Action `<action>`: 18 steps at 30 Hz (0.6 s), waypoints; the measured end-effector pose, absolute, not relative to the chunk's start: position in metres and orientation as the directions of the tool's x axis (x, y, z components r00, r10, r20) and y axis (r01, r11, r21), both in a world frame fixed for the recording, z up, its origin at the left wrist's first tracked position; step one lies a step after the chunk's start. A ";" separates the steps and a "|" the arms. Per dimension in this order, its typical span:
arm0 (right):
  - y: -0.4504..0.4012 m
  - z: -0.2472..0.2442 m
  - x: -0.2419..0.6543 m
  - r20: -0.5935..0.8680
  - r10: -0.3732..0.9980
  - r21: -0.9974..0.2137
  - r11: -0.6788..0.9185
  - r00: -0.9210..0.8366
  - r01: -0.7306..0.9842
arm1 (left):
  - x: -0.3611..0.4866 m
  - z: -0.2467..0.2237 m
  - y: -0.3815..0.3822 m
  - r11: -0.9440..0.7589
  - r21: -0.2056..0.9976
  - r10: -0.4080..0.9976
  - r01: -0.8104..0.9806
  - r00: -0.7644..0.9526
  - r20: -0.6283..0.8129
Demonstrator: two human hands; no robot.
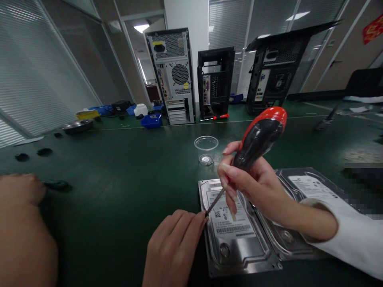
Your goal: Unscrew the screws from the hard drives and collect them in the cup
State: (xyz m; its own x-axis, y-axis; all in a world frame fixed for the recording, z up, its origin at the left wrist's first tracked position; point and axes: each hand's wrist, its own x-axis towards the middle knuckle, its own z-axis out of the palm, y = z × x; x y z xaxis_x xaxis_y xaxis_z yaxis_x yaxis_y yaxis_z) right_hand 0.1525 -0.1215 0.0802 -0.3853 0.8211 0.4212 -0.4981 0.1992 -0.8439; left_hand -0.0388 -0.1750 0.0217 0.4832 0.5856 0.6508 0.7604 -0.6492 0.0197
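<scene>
My right hand (254,187) grips a screwdriver (260,137) with a fat red and black handle, tilted so that its shaft runs down to the left. My left hand (175,247) is closed, its fingertips pressed together at the screwdriver's tip; what they pinch there is hidden. Both hands are by the left edge of a silver hard drive (230,251) that lies label up on the green table. A second hard drive (314,187) lies beside it on the right, partly covered by my right forearm. Just beyond the first drive stands a clear plastic cup (206,148) with something small at its bottom.
Another person's arm (26,235) reaches in at the left. At the back stand a grey computer tower (172,75), an open black case (216,81) and another black tower (273,71). A red screwdriver (220,117), blue bin (151,121) and metal bowl (78,126) lie along the far side.
</scene>
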 end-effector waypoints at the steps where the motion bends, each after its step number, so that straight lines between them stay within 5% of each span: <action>1: -0.122 0.080 0.153 0.424 0.822 -0.844 0.206 -0.381 -0.496 | -0.038 0.022 -0.175 -0.647 0.032 0.589 0.762 0.473 0.655; 18: -0.119 0.080 0.152 0.404 0.844 -0.871 0.238 -0.352 -0.430 | -0.034 0.024 -0.171 -0.603 0.346 0.725 0.718 0.313 0.613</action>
